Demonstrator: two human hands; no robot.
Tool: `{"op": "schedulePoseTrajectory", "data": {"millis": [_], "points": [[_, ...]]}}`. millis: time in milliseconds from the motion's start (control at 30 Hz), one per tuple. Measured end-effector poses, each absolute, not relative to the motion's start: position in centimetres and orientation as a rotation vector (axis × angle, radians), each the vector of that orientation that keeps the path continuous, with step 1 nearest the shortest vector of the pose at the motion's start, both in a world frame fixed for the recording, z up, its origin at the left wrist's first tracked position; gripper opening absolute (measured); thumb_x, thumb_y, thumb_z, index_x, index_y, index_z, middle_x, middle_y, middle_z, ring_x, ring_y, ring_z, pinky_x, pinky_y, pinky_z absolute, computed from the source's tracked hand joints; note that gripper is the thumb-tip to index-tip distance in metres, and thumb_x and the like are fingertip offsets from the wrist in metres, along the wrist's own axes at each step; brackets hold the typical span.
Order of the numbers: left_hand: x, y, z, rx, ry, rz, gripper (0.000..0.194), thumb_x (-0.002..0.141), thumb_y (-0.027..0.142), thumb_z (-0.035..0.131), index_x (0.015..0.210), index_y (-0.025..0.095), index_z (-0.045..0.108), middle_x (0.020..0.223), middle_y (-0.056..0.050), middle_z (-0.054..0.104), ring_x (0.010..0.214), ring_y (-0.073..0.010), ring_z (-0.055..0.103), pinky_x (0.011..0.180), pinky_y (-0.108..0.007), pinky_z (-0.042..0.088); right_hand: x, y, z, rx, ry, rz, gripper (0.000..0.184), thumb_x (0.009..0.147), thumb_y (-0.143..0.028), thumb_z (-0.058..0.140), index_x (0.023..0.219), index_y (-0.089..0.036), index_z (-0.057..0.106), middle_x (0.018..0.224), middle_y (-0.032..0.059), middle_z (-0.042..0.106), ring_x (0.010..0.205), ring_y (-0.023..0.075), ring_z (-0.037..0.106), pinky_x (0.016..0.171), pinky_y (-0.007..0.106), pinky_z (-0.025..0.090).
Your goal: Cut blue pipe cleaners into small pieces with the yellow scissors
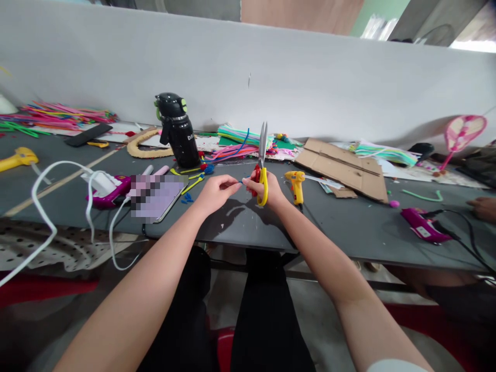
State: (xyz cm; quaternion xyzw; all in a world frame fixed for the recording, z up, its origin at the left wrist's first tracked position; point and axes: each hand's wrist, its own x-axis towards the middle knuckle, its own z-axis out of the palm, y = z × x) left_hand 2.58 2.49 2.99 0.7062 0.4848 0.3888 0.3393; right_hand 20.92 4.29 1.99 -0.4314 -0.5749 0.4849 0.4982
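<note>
My left hand (pixel 216 194) is closed in a pinch on a short piece of blue pipe cleaner (pixel 241 181), most of it hidden by the fingers. Opposite it, my right hand (pixel 274 190) has its thumb and fingertip at the piece's other end. Scissors (pixel 263 144) with yellow and red handles hang on that same hand, blades pointing up. On the table left of my hands lie several small blue cut pieces (pixel 187 198) and a yellow stem (pixel 192 183). A yellow glue gun (pixel 296 187) stands just right of my right hand.
A black bottle (pixel 184 137) stands behind a phone-like slab (pixel 165 199) on the left. Purple power strips (pixel 422 226) with cables sit on both sides. Cardboard (pixel 341 166) and pipe cleaner bundles (pixel 65 114) line the wall. Another person's hand (pixel 484 207) rests at far right.
</note>
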Motion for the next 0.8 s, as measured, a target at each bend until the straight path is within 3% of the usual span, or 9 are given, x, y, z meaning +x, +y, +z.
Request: {"op": "schedulePoseTrajectory", "data": {"millis": [133, 400, 567, 800], "points": [[2.9, 2.8, 2.7, 1.769, 1.284, 1.055, 0.032, 0.079, 0.047, 0.068, 0.083, 0.016, 0.064, 0.074, -0.004, 0.067, 0.067, -0.0158, 0.062, 0.066, -0.029, 0.049, 20.9, 4.2, 2.0, -1.053, -1.380, 1.142, 0.056, 0.056, -0.056, 0.083, 0.081, -0.023, 0.045, 0.066, -0.0029, 0.058, 0.059, 0.0131, 0.055, 0.052, 0.027, 0.045], [2.5, 3.5, 2.4, 1.749, 1.214, 1.109, 0.029, 0.082, 0.044, 0.065, 0.085, 0.016, 0.067, 0.074, -0.004, 0.069, 0.063, -0.0135, 0.061, 0.062, -0.026, 0.049, 21.1, 4.7, 1.7, -1.090, -1.468, 1.106, 0.056, 0.058, -0.062, 0.080, 0.080, -0.023, 0.045, 0.063, -0.0042, 0.054, 0.054, 0.0113, 0.050, 0.051, 0.026, 0.040], [-0.8, 4.2, 2.4, 1.694, 1.342, 1.243, 0.026, 0.080, 0.041, 0.066, 0.085, 0.016, 0.069, 0.076, -0.005, 0.070, 0.062, -0.0136, 0.061, 0.057, -0.024, 0.047, 23.1, 4.7, 2.0, -1.323, -1.798, 0.696, 0.050, 0.070, -0.064, 0.069, 0.064, -0.021, 0.045, 0.058, -0.0046, 0.043, 0.057, 0.0097, 0.037, 0.053, 0.025, 0.029], [-4.2, 4.2, 2.1, 1.661, 1.491, 1.349, 0.022, 0.082, 0.041, 0.062, 0.083, 0.020, 0.067, 0.073, -0.003, 0.067, 0.060, -0.0132, 0.059, 0.055, -0.023, 0.047, 23.7, 3.9, 2.1, -1.542, -2.203, 0.478, 0.045, 0.073, -0.063, 0.064, 0.063, -0.020, 0.055, 0.060, -0.0014, 0.051, 0.059, 0.0112, 0.037, 0.057, 0.027, 0.024]]}}
